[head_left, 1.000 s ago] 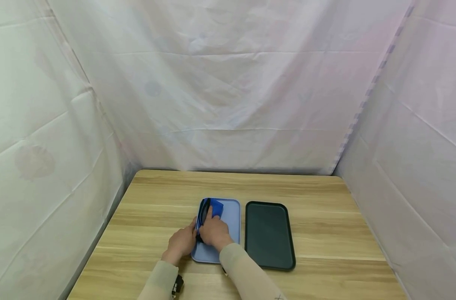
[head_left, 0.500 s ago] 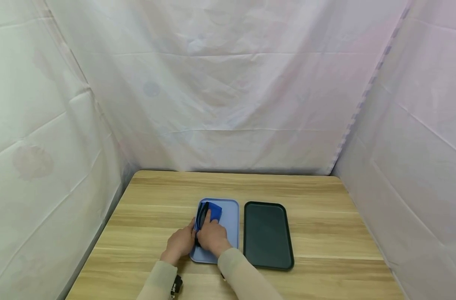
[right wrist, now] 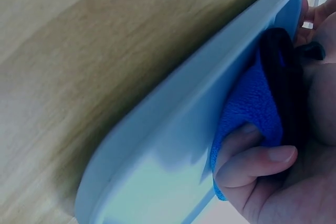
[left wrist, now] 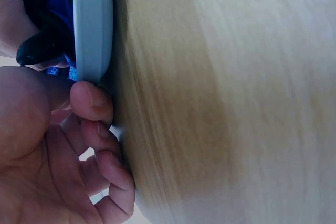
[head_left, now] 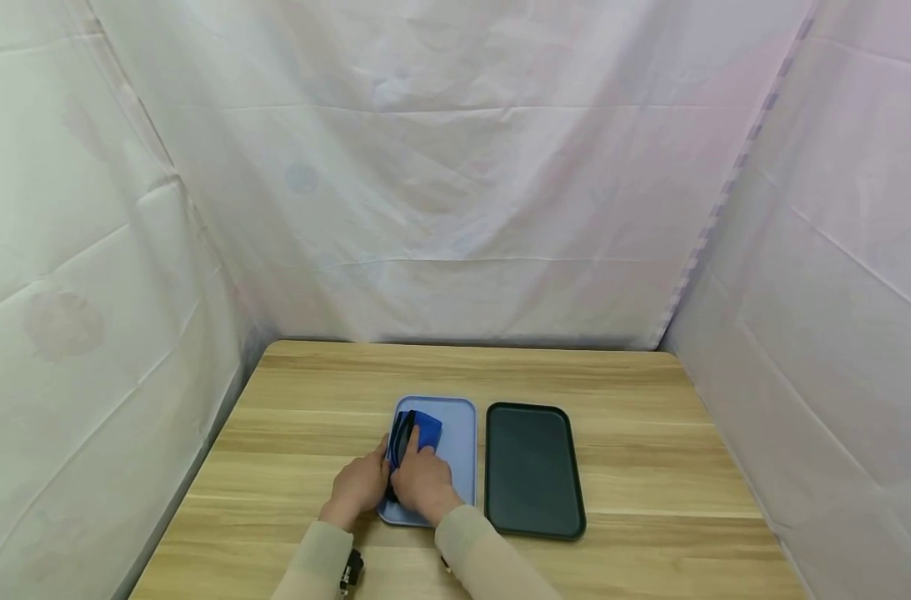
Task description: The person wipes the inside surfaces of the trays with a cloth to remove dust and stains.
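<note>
A blue cloth (head_left: 430, 427) lies over the light blue tray (head_left: 459, 442), toward its left side. Along the cloth runs a long dark item (head_left: 402, 439) with a black rim; its kind is hard to tell, and a black rounded tip (left wrist: 39, 50) sticks out near my left palm. My right hand (head_left: 422, 482) grips the cloth and the dark item, index finger stretched along them and other fingers curled into the cloth (right wrist: 252, 98). My left hand (head_left: 360, 486) holds the tray's left edge, its curled fingertips against the rim (left wrist: 93, 30).
A dark green tray (head_left: 533, 471) stands just right of the light blue one, a narrow gap between them. Both sit on a wood-grain table (head_left: 650, 433). White sheets (head_left: 455, 183) hang behind the table and on both sides.
My right hand, with the cloth and the dark item, has slid slightly toward me along the tray. My left hand has stayed at the tray's left edge.
</note>
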A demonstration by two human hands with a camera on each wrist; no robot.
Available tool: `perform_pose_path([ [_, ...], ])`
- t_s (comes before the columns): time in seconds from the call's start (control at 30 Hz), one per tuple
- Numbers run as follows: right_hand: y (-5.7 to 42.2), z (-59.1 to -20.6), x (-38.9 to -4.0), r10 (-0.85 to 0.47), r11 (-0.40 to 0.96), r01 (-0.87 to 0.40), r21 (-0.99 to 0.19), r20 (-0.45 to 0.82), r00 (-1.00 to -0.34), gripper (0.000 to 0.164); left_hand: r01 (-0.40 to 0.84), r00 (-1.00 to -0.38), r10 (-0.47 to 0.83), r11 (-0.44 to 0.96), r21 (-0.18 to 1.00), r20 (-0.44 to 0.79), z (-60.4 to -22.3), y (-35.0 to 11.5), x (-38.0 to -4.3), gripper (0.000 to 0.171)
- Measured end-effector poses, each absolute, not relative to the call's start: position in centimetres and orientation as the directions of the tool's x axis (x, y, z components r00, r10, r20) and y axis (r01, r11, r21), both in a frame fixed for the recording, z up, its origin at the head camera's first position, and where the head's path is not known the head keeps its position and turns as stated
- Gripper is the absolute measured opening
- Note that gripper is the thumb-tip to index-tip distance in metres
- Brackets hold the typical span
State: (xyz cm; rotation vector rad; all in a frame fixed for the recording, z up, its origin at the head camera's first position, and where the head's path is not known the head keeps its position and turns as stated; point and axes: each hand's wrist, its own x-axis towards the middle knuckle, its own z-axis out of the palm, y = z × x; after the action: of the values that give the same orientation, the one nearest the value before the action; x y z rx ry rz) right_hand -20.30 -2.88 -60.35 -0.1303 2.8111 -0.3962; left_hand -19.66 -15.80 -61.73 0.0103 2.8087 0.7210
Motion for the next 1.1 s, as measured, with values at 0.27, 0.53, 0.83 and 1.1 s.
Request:
perform_pose_path([
  [0.27, -3.0, -60.2, -19.7, -0.139, 0.960, -0.055, -0.274, -0.295, -0.945, 0.087, -0.055, -0.972, 0.063, 0.874, 0.482, -0.226, -61.8, -15.9, -19.7, 0.054],
  [0.53, -2.9, -60.0, -18.9, -0.152, 0.960, -0.073, -0.270, -0.284, -0.947, 0.089, -0.058, -0.972, 0.062, 0.870, 0.489, -0.225, -61.7, -15.9, -19.6, 0.053],
  [0.83, -3.0, -60.0, -18.0, -0.158, 0.966, -0.094, -0.242, -0.258, -0.953, 0.089, -0.054, -0.975, 0.062, 0.869, 0.493, -0.215, -61.1, -15.7, -19.3, 0.053],
  [1.1, -2.9, -60.1, -17.9, -0.166, 0.970, -0.110, -0.216, -0.261, -0.951, 0.091, -0.058, -0.973, 0.060, 0.871, 0.488, -0.223, -61.3, -15.8, -19.4, 0.053],
])
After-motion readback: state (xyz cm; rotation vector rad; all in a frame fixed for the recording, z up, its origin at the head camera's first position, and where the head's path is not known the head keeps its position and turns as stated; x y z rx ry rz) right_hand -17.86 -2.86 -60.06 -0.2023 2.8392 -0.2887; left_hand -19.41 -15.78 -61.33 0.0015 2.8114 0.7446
